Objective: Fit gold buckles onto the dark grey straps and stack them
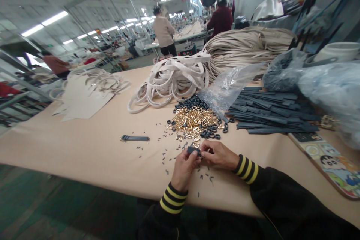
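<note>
Near the table's front edge, my left hand [184, 168] pinches a short dark strap [193, 151] between thumb and fingers. My right hand [219, 154] is closed at the strap's right end, its fingertips on a small part too tiny to make out. Just beyond both hands lies a pile of gold buckles [194, 119], with black rings [210, 134] along its right side. Small dark bits are scattered around the hands. A finished-looking dark strap piece [135, 138] with a buckle lies to the left.
Dark strips [275, 114] are stacked at right, beside a clear plastic bag [230, 88] and a cartoon-printed board [327, 161]. Pale straps [171, 78] are heaped at the back; beige panels [84, 95] lie back left. Several people stand beyond the table.
</note>
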The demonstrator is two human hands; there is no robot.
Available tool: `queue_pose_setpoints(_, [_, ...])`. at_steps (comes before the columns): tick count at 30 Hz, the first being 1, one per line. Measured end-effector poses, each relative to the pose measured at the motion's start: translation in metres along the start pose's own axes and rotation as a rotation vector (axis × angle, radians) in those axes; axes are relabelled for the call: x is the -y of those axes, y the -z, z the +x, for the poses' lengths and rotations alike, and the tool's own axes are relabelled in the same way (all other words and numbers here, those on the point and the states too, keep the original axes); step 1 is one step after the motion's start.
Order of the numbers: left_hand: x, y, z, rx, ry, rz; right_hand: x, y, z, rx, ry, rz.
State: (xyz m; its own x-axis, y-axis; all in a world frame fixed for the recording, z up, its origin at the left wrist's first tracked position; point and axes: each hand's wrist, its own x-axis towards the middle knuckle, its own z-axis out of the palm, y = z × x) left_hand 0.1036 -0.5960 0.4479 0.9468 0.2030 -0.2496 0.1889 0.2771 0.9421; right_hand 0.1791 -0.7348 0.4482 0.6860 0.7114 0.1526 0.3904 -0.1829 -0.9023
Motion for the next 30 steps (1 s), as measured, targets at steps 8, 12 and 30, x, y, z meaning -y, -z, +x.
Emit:
queue_pose_setpoints(8, [0.005,0.001,0.006,-0.099,-0.187,0.344,0.000,-0.003,-0.001,0.007,-0.134,0.152])
queue_pose_setpoints(12, [-0.002,-0.003,0.005,-0.142,-0.207,0.316,-0.002,-0.001,0.000,0.050,-0.239,0.446])
queue_pose_setpoints(30, [0.009,-0.003,0.002,0.069,-0.056,0.046,-0.004,-0.002,-0.002,0.294,-0.364,0.688])
